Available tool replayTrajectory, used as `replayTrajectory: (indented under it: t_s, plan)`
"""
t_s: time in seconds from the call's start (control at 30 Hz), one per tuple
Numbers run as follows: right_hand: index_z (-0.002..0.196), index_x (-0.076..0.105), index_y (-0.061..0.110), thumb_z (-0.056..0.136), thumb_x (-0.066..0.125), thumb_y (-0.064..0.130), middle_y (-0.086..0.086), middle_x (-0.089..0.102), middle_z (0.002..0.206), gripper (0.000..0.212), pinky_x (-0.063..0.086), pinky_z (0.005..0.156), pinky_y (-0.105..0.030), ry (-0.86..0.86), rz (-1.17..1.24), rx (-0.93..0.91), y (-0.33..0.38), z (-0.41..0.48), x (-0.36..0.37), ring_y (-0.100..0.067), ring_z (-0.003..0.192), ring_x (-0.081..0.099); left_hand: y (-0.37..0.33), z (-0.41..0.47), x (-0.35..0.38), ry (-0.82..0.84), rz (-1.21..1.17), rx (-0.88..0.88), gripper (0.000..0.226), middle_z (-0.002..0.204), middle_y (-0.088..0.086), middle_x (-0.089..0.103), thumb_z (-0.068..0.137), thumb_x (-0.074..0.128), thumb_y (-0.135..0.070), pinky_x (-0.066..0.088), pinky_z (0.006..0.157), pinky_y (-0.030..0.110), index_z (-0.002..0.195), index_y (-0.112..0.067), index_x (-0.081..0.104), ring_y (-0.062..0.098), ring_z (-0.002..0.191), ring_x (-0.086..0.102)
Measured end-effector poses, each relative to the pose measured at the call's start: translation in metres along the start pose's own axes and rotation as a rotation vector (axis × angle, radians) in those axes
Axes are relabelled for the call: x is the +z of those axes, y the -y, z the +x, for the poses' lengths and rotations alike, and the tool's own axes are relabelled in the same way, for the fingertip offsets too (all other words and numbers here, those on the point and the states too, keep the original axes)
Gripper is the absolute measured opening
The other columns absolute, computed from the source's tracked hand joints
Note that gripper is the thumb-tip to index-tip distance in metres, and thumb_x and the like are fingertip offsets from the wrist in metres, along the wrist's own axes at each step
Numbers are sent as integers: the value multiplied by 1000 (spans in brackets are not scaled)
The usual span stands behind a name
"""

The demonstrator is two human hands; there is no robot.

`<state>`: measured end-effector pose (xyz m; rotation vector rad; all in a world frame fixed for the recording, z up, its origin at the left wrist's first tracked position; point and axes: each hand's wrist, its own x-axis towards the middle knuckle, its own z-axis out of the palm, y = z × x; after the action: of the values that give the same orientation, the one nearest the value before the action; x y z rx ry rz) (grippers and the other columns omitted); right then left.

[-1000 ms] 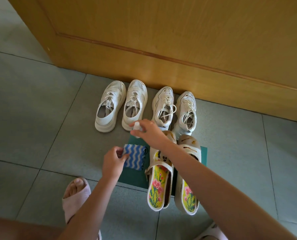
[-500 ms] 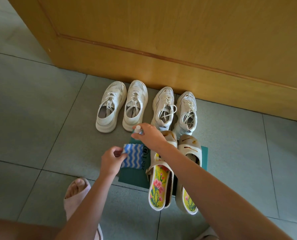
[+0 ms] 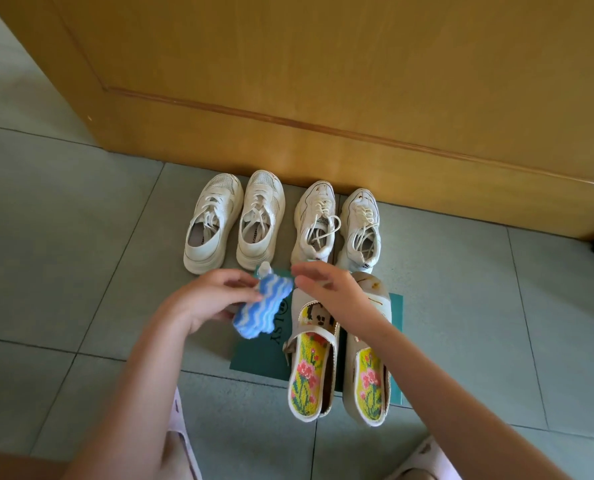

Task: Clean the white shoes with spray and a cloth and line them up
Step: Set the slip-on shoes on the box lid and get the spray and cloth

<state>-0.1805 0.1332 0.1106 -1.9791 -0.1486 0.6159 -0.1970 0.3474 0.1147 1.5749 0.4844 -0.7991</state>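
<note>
Shoes: 4 white lace-up sneakers (image 3: pixel 261 220) stand in 1 row on the grey tile floor (image 3: pixel 63 254), just in front of the wooden door (image 3: pixel 323 81).
Shoe heading: all 4 toes point at the door and the heels face the person. The long axes run near to far and are roughly parallel; the leftmost toe leans slightly right.
Left hand: the left hand (image 3: pixel 212 299) grips the blue-and-white wavy-striped cloth (image 3: pixel 264 306), raised above the green mat (image 3: pixel 254 355). The cloth's long axis runs near-left to far-right.
Right hand: the right hand (image 3: pixel 326 289) has loose, spread fingers and holds nothing, just right of the cloth.
Spray: only the top of the small white-capped spray bottle (image 3: pixel 264 268) shows behind the cloth; what supports it cannot be told.
Other: 2 cream slippers with floral insoles (image 3: pixel 312 358) lie on the mat.
Change: 0.5 s ago the right hand held the bottle and the cloth lay on the mat. The sneakers have not moved.
</note>
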Motion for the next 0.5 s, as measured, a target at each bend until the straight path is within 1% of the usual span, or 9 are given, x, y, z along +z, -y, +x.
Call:
replayTrajectory:
  t_s: [0.03,0.1,0.17,0.23,0.33,0.43,0.5]
  plan:
    - [124,60,22,94,55,29,8,64,118,31,45,87,-14,28,69,8,0,-4,-3,4,104,57,-7,-3,6,17,-15,28,21,99,7,69,82,69,-12,52,67,28,102,-14,65,19,85,68]
    - [125,59,21,93,55,33,7,65,119,34,47,93,-21,63,210,50,-4,-10,-7,-2,109,59,-17,-6,22,38,-92,75,22,100,7,70,83,68,-12,55,66,26,105,-14,64,17,87,69]
    - [126,58,16,91,57,30,3,66,117,37,50,89,-21,51,349,119,-9,-14,-12,-7,106,63,-22,-6,40,26,-203,100,20,100,9,70,83,67,-11,57,67,26,103,-13,63,17,86,69]
    - [121,60,12,91,59,25,3,69,108,33,52,81,-17,2,424,161,-15,-18,-19,-7,98,66,-23,-4,57,-3,-273,114,15,98,8,69,85,65,-10,58,69,27,100,-13,63,17,84,69]
    - [107,65,9,87,65,21,0,70,96,23,54,76,-19,-109,440,223,-23,-21,-33,-11,88,67,-22,0,78,-53,-337,110,15,98,7,69,87,63,-10,58,69,27,101,-10,62,17,84,69]
    - [94,66,8,81,73,17,-4,69,91,18,54,85,-35,-212,417,266,-28,-24,-44,-18,86,65,-18,3,94,-124,-362,110,22,100,7,68,87,63,-10,59,68,27,108,-7,60,17,84,68]
    - [90,66,10,79,75,17,-4,69,89,16,54,85,-37,-251,410,270,-27,-27,-48,-17,82,66,-16,2,104,-153,-415,122,21,100,9,67,88,62,-8,59,68,28,108,-5,60,17,85,68]
